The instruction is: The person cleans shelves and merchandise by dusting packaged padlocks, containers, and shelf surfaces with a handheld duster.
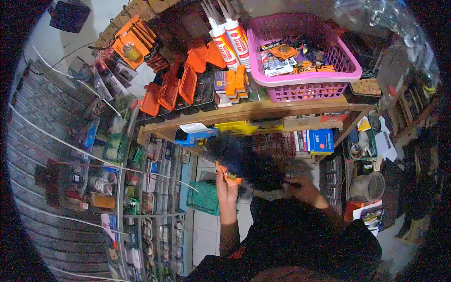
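My left hand (226,188) is raised in front of my body, its fingers closed on a small orange packet (230,174). Beside it, a dark fluffy duster (253,162) is blurred across the middle of the view. At the duster's right end is my right hand (303,189), smeared by motion, with its fingers against the dark fluff; its exact hold is hard to make out. Behind and above both hands runs the front edge of a wooden shelf (263,111).
On the shelf stand a pink basket (305,81) of packets, silicone sealant tubes (225,44) and orange-lidded bins (169,91). A green basket (203,198) lies below left. Stocked racks (155,188) line the left; a clear tub (367,188) is at right.
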Motion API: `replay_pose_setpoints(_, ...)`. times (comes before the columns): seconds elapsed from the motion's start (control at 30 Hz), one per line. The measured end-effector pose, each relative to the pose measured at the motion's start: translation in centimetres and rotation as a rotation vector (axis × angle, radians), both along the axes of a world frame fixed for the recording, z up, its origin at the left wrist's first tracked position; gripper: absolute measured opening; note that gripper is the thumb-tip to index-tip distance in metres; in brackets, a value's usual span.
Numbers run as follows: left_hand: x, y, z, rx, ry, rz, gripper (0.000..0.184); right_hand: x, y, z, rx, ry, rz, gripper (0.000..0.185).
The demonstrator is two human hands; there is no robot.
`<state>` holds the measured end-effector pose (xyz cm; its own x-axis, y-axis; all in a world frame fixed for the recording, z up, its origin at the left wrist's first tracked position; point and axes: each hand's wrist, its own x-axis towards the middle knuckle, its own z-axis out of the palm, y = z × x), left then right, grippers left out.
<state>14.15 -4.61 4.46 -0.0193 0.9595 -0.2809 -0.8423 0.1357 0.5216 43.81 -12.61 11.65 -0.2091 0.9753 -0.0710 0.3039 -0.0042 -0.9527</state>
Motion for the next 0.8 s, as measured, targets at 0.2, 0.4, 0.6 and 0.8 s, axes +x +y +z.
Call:
replay_pose_setpoints(0.2, 0.4, 0.3, 0.1, 0.0, -0.001, -0.037, 0.033, 8.0, 2.9, 7.2, 0.126, 0.123, -0.194, 0.02)
replay_pose_setpoints(0.4, 2.2, 0.4, 4.1, 0.043, -0.081, -0.017, 0.026, 11.6, 6.8, 16.0, 0.346, 0.139, -0.309, 0.063)
replay_pose_setpoints(0.6, 1.8, 0.4, 6.2, 0.025, -0.081, -0.036, 0.025, 12.8, 13.3, 22.5, 0.445, -0.067, -0.202, 0.054)
replay_pose_setpoints(0.8, 0.2, 1.7, 8.3, 0.061, -0.052, -0.086, 0.025, 14.0, 19.7, 23.8, 0.522, -0.519, -0.246, 0.042)
